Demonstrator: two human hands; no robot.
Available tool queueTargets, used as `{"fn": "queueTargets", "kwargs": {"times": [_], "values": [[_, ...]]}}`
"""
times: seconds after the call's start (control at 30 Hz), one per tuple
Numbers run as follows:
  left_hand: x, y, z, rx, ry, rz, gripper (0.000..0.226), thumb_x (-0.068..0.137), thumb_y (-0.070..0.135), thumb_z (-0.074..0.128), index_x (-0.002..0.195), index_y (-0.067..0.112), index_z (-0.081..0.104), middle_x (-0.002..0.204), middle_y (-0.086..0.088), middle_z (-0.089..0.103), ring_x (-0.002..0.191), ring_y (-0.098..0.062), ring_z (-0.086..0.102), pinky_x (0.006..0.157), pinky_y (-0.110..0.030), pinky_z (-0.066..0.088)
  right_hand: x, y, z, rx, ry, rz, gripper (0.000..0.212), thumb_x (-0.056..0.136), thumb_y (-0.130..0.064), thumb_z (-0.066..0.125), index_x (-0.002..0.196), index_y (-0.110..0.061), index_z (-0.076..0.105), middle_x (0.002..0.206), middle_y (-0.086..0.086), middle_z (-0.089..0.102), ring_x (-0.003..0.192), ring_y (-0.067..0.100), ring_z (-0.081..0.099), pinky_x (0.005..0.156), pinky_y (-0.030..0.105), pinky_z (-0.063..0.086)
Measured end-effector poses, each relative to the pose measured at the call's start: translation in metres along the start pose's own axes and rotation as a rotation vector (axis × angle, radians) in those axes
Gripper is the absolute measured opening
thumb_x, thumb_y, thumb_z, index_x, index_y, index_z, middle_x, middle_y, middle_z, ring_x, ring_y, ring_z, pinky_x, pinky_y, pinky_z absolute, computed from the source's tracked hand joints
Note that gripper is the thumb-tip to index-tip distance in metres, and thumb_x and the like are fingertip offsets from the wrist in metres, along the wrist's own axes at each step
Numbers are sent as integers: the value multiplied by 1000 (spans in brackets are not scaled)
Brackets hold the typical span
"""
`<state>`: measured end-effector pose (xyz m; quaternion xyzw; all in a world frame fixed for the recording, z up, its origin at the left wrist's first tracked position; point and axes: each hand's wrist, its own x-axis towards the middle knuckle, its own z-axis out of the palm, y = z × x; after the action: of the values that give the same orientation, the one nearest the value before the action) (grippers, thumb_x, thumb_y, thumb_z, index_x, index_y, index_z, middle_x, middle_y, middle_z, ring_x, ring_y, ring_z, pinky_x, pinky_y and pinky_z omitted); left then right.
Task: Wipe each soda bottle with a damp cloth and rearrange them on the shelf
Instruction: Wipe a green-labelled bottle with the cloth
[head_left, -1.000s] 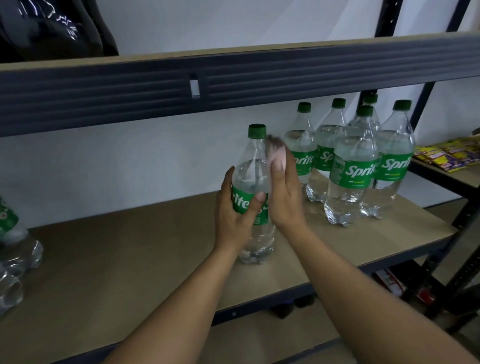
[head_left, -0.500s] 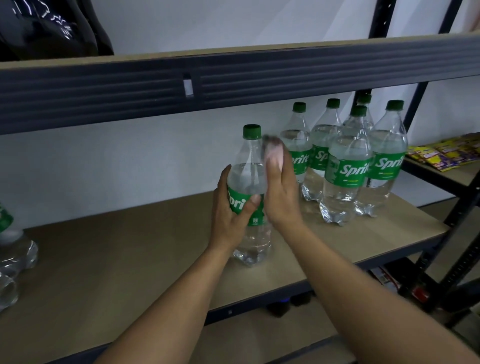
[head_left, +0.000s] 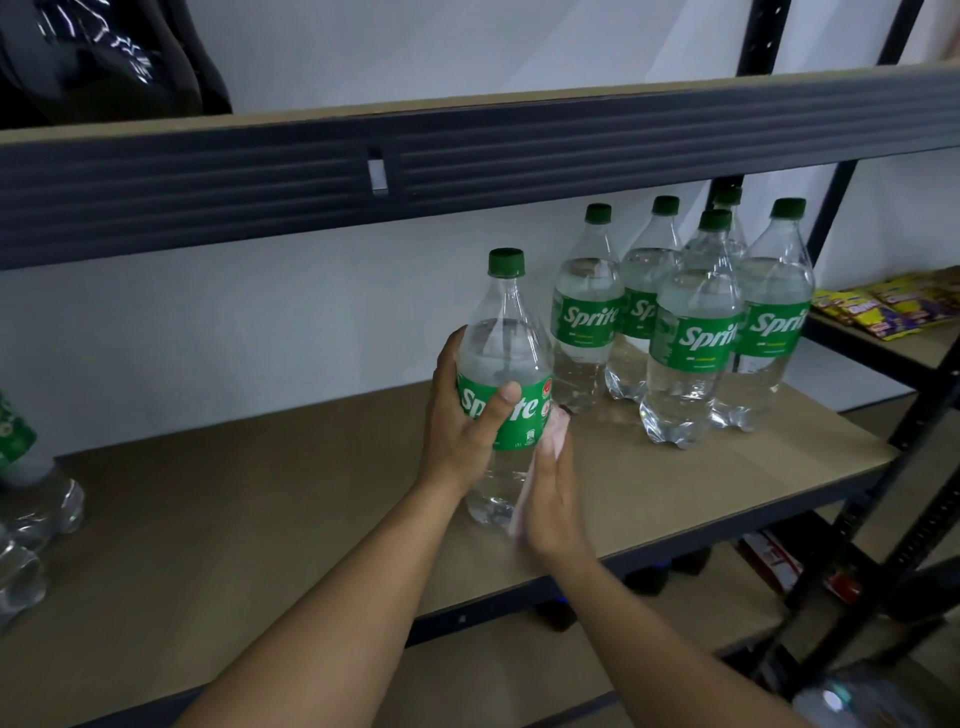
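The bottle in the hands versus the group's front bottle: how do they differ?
The held bottle is gripped by the left hand, cloth pressed on it; the front bottle is untouched. The held bottle stands apart; the front bottle has neighbours. Both upright, clear, green-capped.

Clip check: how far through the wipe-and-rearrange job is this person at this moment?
Likely done: five bottles stand grouped at the right end of the shelf, though wiping can't be confirmed. In hand: the left hand grips one bottle by its label while the right hand presses a pink cloth against its lower side. Probably left: bottles at the left edge.
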<state>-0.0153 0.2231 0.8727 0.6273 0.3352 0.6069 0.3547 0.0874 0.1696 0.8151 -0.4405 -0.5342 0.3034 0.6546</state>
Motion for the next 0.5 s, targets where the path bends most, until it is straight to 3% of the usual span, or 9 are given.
{"fn": "queueTargets", "kwargs": {"times": [0.1,0.2,0.23,0.3,0.37,0.5], "values": [[1,-1,2,1,20,4,95,85,84,54,153,19,41,138,-5,63,126,-25,64,103,-59,53,19,-17,3,24,42,-1,47,114,-46,22,157,-34,38,159,-16,46,144,-11,38,116,13,31],[-1,1,5,30,60,11,96,86,87,48,155,21,39,141,0,61,128,-19,62,104,-51,54,59,-59,5,-25,64,-51,53,109,-57,20,153,-35,39,147,-23,45,124,-33,36,100,-5,28],[-3,1,7,28,74,9,97,85,88,47,156,24,38,143,3,61,129,-15,61,104,-45,55,73,-72,4,-48,67,-105,55,109,-59,20,153,-34,41,143,-23,47,122,-33,37,98,-5,29],[-5,2,8,8,80,-4,96,83,89,49,156,28,37,140,10,62,126,-10,63,99,-34,56,95,-95,4,-84,66,-218,70,103,-67,22,153,-26,48,146,-17,52,130,-16,47,103,4,35],[-5,2,9,-10,83,-8,93,83,88,50,155,29,38,137,10,64,124,-11,65,98,-38,57,108,-109,7,-59,58,-277,81,99,-77,26,151,-21,52,147,-7,58,135,3,53,109,20,42],[-5,2,9,16,101,9,97,84,89,47,156,27,37,134,18,64,122,-7,65,95,-31,56,103,-109,8,-73,102,-324,87,97,-81,26,149,-18,54,146,-2,60,136,6,54,111,23,44]]}}
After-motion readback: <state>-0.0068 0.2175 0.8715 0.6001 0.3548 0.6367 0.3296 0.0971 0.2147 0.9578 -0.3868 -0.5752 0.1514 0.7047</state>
